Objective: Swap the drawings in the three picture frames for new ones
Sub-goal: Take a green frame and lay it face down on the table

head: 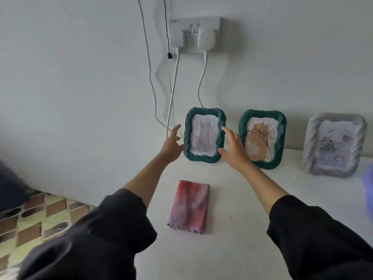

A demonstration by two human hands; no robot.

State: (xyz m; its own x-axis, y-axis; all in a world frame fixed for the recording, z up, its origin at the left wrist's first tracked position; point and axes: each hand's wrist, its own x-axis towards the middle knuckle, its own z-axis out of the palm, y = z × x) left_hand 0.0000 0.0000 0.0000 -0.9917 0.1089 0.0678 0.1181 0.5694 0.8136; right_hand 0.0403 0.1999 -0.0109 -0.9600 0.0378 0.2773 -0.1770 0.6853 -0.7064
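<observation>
Here the left hand (171, 145) and right hand (234, 152) flank the leftmost green frame (201, 158), which stands on the white table (242, 219) against the wall. Their fingers are spread and grip nothing. I cannot tell whether any fingertip touches its rim. The right hand hides the second green frame's (262, 116) lower-left corner. The grey frame (331, 173) is blurred. A blue shape (368, 188) is cut off at the right edge.

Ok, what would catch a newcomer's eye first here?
The left hand and right hand reach, fingers spread, to either side of the green cat frame standing at the wall. To its right stand a green plant frame and a silver frame; a pink cloth lies on the table in front.
</observation>
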